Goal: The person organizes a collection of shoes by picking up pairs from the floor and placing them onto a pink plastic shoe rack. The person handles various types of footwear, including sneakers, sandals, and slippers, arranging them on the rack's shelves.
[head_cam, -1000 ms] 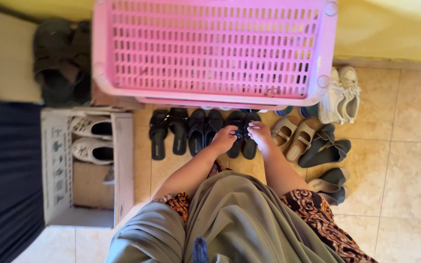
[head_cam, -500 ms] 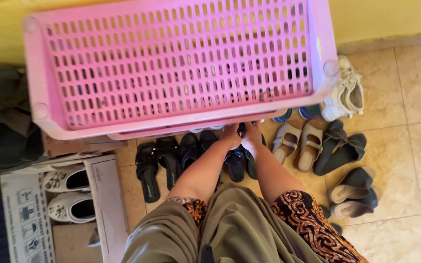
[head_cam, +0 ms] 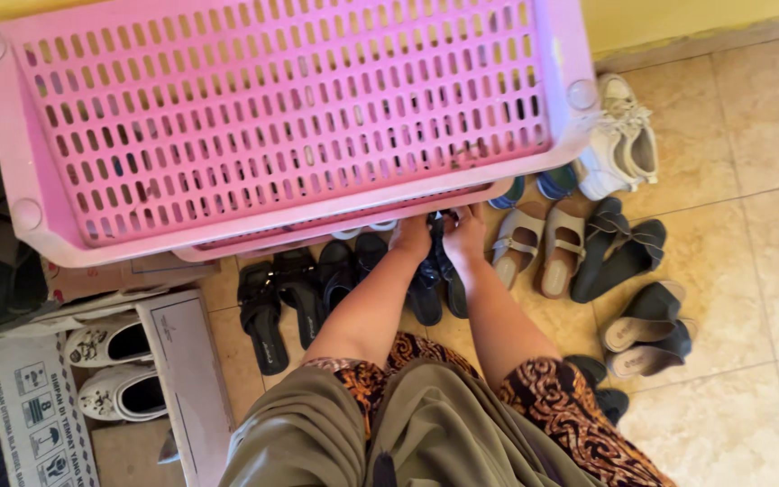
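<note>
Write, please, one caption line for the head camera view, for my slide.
Both hands, left hand and right hand, grip a pair of black sandals under the pink slatted shoe rack.

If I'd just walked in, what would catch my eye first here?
The big pink slotted rack fills the top of the view, standing against a yellow wall. Just below its front edge, both hands, left hand and right hand, grip a pair of black shoes in a row of footwear on the tiled floor. At far left, white shoes sit in an open cardboard box.

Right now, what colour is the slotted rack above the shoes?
Pink rack, clearest in the head view.
</note>
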